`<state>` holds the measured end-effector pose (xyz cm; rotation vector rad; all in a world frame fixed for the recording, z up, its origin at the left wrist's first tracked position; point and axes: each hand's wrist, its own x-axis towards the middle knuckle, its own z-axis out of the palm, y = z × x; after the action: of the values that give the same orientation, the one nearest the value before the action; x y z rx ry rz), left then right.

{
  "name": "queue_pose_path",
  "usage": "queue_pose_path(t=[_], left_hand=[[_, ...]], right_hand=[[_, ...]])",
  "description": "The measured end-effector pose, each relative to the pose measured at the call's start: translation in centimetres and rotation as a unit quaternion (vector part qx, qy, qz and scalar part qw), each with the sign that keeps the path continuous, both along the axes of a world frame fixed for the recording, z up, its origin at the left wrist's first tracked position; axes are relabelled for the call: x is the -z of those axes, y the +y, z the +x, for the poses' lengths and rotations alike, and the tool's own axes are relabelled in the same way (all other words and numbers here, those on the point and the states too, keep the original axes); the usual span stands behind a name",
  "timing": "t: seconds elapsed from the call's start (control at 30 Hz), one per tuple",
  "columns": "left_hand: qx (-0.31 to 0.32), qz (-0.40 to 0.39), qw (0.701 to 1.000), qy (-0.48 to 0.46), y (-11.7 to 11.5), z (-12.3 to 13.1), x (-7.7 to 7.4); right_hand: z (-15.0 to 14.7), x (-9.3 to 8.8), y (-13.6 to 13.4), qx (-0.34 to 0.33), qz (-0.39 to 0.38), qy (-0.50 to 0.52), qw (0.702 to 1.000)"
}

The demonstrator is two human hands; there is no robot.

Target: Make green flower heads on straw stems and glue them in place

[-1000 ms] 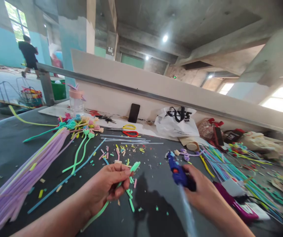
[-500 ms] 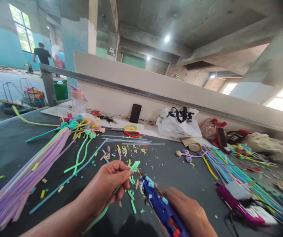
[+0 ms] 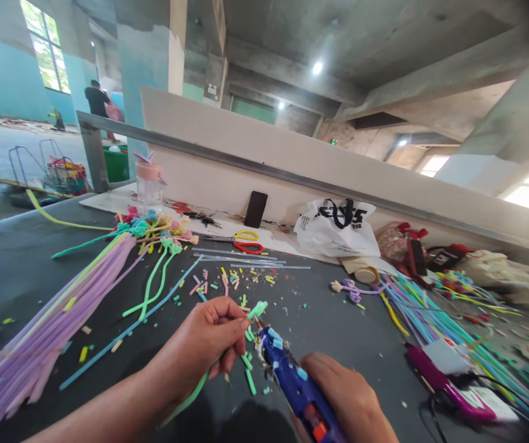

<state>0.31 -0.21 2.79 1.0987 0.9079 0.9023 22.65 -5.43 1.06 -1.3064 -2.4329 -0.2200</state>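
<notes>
My left hand (image 3: 216, 337) pinches a green fuzzy stem (image 3: 193, 397), whose knotted light-green tip (image 3: 259, 309) sticks out beyond the thumb and finger. A blue glue gun (image 3: 294, 381), dotted with pale blue bits, is held in my right hand (image 3: 342, 394). Its nozzle is at the green tip, close to my left fingertips; whether they touch is too small to tell. Short green pieces (image 3: 250, 375) lie on the dark table (image 3: 329, 344) just behind the nozzle.
Purple stems (image 3: 71, 307) lie at the left, blue-green stems (image 3: 440, 314) at the right. Farther back are scissors (image 3: 248, 247), clear sticks (image 3: 246, 259), a phone (image 3: 256, 209), a bottle (image 3: 149, 187) and a white bag (image 3: 338, 231). A magenta tool (image 3: 449, 387) lies front right. A person (image 3: 97, 101) stands far off.
The glue gun has shifted slightly left, its nozzle nearer the base of the green tip. My left hand keeps its pinch. The far person has moved right, and the view has shifted slightly.
</notes>
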Motion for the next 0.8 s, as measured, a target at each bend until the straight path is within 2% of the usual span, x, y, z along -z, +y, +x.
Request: queue_pose_path(t=[0.27,0.37,0.5,0.63,0.8], left_hand=[[-0.009,0.006,1.0,0.002,-0.1,-0.1,-0.2],[-0.003,0.004,1.0,-0.003,0.1,-0.1,-0.1],[-0.005,0.003,1.0,-0.003,0.2,0.0,0.1],[-0.007,0.009,1.0,0.004,0.2,-0.1,0.2],[-0.001,0.009,1.0,0.013,0.1,-0.1,0.1]], right_hand=[[1.7,0.3,0.6,-0.016,-0.038,-0.035,0.999],[1.5,0.1,0.6,-0.008,-0.039,-0.044,0.998],[1.2,0.1,0.7,-0.034,-0.068,-0.044,0.996],[1.3,0.1,0.7,-0.031,-0.039,-0.036,0.998],[1.3,0.2,1.0,-0.021,-0.083,-0.036,0.996]])
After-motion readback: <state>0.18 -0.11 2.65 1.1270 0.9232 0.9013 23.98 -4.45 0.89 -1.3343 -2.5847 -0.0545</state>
